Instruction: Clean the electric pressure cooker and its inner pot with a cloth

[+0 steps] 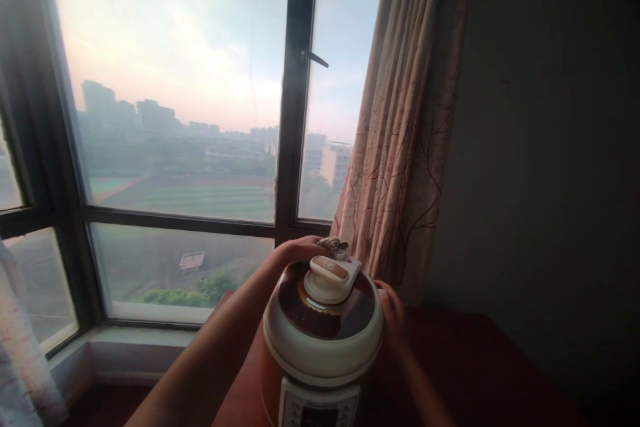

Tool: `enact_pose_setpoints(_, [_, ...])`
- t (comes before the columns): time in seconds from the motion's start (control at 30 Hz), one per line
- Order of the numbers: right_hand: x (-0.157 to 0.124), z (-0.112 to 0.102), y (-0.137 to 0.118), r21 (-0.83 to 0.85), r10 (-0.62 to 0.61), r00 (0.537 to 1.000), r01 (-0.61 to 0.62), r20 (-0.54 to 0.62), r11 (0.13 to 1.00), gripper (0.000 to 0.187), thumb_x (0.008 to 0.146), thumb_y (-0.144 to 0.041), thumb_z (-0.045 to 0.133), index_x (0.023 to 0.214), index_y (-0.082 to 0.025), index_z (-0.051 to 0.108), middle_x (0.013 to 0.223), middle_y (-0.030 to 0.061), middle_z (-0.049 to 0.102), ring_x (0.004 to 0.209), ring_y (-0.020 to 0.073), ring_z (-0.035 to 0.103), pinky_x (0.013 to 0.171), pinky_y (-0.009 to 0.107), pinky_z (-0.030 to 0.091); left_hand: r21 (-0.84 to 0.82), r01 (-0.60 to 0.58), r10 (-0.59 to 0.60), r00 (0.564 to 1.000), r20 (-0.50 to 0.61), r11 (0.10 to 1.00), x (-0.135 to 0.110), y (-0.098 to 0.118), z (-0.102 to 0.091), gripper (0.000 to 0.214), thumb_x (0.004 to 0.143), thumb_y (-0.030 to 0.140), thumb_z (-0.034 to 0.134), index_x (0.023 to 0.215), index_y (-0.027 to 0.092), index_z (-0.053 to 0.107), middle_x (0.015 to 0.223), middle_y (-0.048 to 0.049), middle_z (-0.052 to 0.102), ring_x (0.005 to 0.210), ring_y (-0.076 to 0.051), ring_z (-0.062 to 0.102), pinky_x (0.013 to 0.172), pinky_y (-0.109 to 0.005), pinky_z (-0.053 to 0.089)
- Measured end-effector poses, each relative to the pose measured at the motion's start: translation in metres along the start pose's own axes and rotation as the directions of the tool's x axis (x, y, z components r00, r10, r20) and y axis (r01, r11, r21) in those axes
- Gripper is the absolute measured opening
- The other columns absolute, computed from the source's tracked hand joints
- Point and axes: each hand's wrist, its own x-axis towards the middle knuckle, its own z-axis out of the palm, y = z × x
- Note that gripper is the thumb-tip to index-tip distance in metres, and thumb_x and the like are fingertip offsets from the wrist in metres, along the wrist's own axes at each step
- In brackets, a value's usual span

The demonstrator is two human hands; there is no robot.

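A white and brown electric pressure cooker point(320, 353) stands on a dark red table in front of me. Its lid has a dark glossy top and a raised white knob point(330, 273). From the left, my left hand point(304, 248) reaches over to the back of the lid, its fingers closed on a crumpled grey-brown cloth point(332, 243) beside the valve. At the lid's right rim is my right hand point(391, 307), fingers curled against the edge; the hand is dim and partly blurred. Along the cooker's front runs a control panel point(320, 407), cut off by the bottom of the view.
Behind the cooker are large windows with dark frames point(295, 113) and a window handle point(316, 59). A patterned curtain point(400, 147) hangs close behind the table point(465, 347). On the right is a dark wall point(540, 147); another curtain point(30, 347) hangs at lower left.
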Motion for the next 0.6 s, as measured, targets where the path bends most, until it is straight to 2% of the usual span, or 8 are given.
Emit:
enact_pose_setpoints(0.07, [0.001, 0.000, 0.000, -0.012, -0.008, 1.000, 0.008, -0.002, 1.000, 0.051, 0.084, -0.064, 0.053, 0.102, -0.020, 0.073, 0.106, 0.0105, 0.076, 0.099, 0.0308, 0.068, 0.083, 0.039, 0.053, 0.007, -0.031, 0.031, 0.999, -0.013, 1.000, -0.013, 0.000, 0.000, 0.025, 0.081, 0.031, 0.067, 0.100, 0.018, 0.074, 0.097, -0.0069, 0.077, 0.108, -0.030, 0.065, 0.086, -0.037, 0.055])
enact_pose_setpoints(0.13, [0.001, 0.000, 0.000, -0.008, 0.000, 1.000, 0.000, -0.010, 1.000, 0.052, 0.084, -0.065, 0.053, 0.102, -0.020, 0.074, 0.105, 0.0109, 0.076, 0.098, 0.0309, 0.068, 0.081, 0.039, 0.053, 0.052, -0.047, 0.047, 0.999, 0.001, 0.998, -0.014, 0.003, -0.001, 0.025, 0.087, 0.034, 0.063, 0.102, 0.017, 0.073, 0.101, -0.0068, 0.075, 0.107, -0.029, 0.064, 0.084, -0.037, 0.056])
enact_pose_setpoints(0.23, [0.000, 0.001, 0.000, 0.006, 0.015, 1.000, -0.015, -0.023, 1.000, 0.051, 0.082, -0.064, 0.055, 0.101, -0.021, 0.074, 0.104, 0.0111, 0.076, 0.096, 0.0309, 0.069, 0.080, 0.039, 0.054, 0.121, -0.037, 0.033, 0.999, 0.034, 0.992, 0.003, 0.012, 0.004, 0.032, 0.092, 0.038, 0.063, 0.111, 0.013, 0.068, 0.112, -0.0067, 0.070, 0.103, -0.028, 0.065, 0.084, -0.041, 0.056])
enact_pose_setpoints(0.33, [0.000, 0.002, -0.001, 0.023, 0.013, 1.000, -0.012, -0.022, 1.000, 0.049, 0.083, -0.062, 0.056, 0.102, -0.021, 0.074, 0.105, 0.0108, 0.076, 0.097, 0.0307, 0.069, 0.083, 0.040, 0.054, 0.151, -0.032, 0.024, 0.998, 0.052, 0.988, 0.020, 0.018, 0.011, 0.037, 0.093, 0.039, 0.063, 0.120, 0.015, 0.062, 0.122, -0.0068, 0.064, 0.104, -0.026, 0.065, 0.086, -0.044, 0.056])
enact_pose_setpoints(0.4, [0.000, 0.002, -0.002, 0.032, 0.016, 1.000, -0.016, -0.016, 0.999, 0.049, 0.083, -0.062, 0.056, 0.101, -0.020, 0.074, 0.104, 0.0108, 0.076, 0.097, 0.0307, 0.068, 0.085, 0.040, 0.053, 0.169, -0.026, 0.016, 0.998, 0.061, 0.985, 0.022, 0.018, 0.010, 0.036, 0.094, 0.038, 0.062, 0.121, 0.016, 0.062, 0.122, -0.0084, 0.065, 0.103, -0.024, 0.065, 0.087, -0.044, 0.056])
enact_pose_setpoints(0.53, [0.001, 0.003, -0.002, 0.043, 0.027, 1.000, -0.027, -0.005, 0.999, 0.050, 0.084, -0.062, 0.055, 0.099, -0.020, 0.075, 0.102, 0.0106, 0.076, 0.096, 0.0301, 0.068, 0.085, 0.040, 0.052, 0.304, -0.030, 0.011, 0.998, 0.065, 0.952, -0.001, 0.007, -0.011, 0.038, 0.086, 0.046, 0.065, 0.110, 0.018, 0.074, 0.102, -0.0056, 0.076, 0.093, -0.027, 0.070, 0.084, -0.038, 0.055])
enact_pose_setpoints(0.6, [0.001, 0.004, -0.002, 0.043, 0.029, 1.000, -0.029, -0.004, 0.999, 0.050, 0.084, -0.062, 0.054, 0.099, -0.019, 0.075, 0.102, 0.0106, 0.076, 0.095, 0.0298, 0.068, 0.084, 0.039, 0.052, 0.417, -0.064, 0.069, 0.998, 0.002, 0.907, -0.024, -0.003, -0.021, 0.041, 0.085, 0.049, 0.062, 0.112, 0.020, 0.075, 0.106, -0.0052, 0.077, 0.100, -0.031, 0.070, 0.088, -0.036, 0.054])
